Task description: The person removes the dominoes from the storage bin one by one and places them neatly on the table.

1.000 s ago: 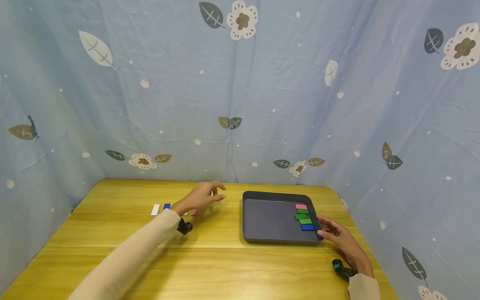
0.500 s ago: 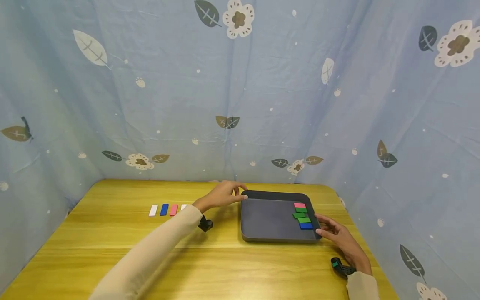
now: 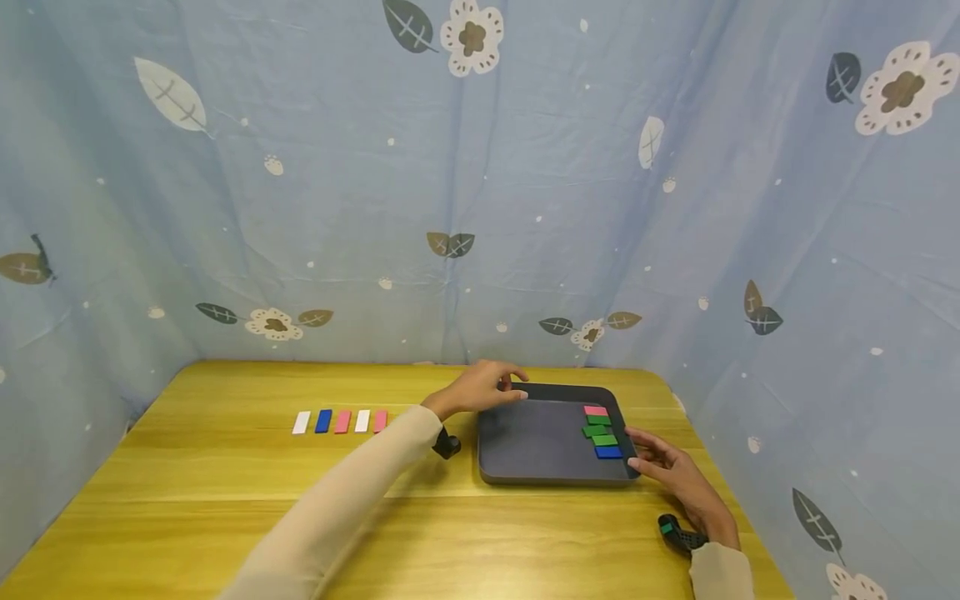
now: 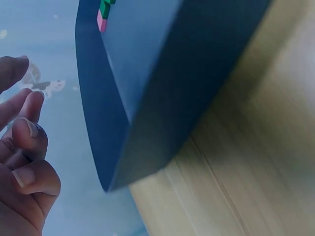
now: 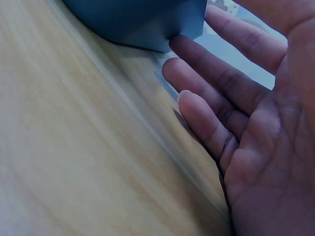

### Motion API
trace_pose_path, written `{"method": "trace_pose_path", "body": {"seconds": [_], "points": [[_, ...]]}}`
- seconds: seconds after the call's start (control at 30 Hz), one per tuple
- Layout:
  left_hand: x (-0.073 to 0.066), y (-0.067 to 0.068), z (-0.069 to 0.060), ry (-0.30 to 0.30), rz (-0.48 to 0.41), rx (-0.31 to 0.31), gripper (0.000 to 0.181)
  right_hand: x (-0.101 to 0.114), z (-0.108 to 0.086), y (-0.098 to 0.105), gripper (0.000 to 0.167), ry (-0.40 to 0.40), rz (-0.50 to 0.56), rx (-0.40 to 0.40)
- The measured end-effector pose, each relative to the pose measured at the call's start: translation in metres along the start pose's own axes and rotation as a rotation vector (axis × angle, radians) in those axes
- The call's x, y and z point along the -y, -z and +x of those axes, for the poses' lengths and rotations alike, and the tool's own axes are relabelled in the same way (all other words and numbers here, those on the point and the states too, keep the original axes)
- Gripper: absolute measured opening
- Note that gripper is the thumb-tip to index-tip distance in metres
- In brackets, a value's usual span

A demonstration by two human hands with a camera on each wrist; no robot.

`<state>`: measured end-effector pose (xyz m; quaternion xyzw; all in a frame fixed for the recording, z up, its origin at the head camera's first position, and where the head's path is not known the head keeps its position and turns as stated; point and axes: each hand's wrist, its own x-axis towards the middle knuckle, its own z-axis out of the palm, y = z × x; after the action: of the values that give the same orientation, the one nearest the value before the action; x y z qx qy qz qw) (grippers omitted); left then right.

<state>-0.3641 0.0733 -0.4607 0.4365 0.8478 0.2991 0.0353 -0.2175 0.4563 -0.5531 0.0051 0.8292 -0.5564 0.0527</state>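
Note:
A dark grey tray (image 3: 528, 446) lies on the table, with a pink tile (image 3: 596, 411), several green tiles (image 3: 604, 440) and a blue tile (image 3: 608, 452) lined up along its right side. Over the tray's back left corner hovers my left hand (image 3: 478, 388), fingers loosely bent, holding nothing visible. In the left wrist view its fingers (image 4: 30, 135) stand apart from the tray wall. My right hand (image 3: 684, 483) rests at the tray's right side. The right wrist view shows its fingers (image 5: 221, 73) fairly straight, one fingertip against the outer wall; the thumb's contact is unclear.
Left of the tray, a spaced row of tiles lies on the wooden table (image 3: 247, 467): a white tile (image 3: 301, 422), a blue tile (image 3: 323, 421), a pink tile (image 3: 342, 422), then another white and another pink. A patterned blue curtain (image 3: 337, 208) hangs behind and beside the table.
My left hand has moved right, from above the tile row to over the tray's left edge, uncovering the row. My right hand has stayed at the tray's right side. The head view shifted slightly.

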Motion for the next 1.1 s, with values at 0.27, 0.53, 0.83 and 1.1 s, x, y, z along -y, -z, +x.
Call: {"method": "trace_pose_path", "body": {"seconds": [0.27,0.53,0.83,1.1], "points": [[-0.014,-0.023,0.026,-0.034,-0.038,0.024,0.036,0.000,-0.003,0.002,0.064,0.015,-0.002,-0.012],[-0.031,-0.044,0.046,-0.067,-0.046,0.058,0.037,0.000,-0.005,0.001,0.061,0.011,0.026,-0.014],[-0.036,-0.062,0.062,-0.052,-0.068,0.068,0.038,-0.003,0.000,0.000,0.061,0.010,0.032,-0.014],[-0.032,-0.073,0.069,-0.027,-0.059,0.084,0.040,-0.001,0.000,-0.002,0.060,0.015,0.032,-0.023]]}}
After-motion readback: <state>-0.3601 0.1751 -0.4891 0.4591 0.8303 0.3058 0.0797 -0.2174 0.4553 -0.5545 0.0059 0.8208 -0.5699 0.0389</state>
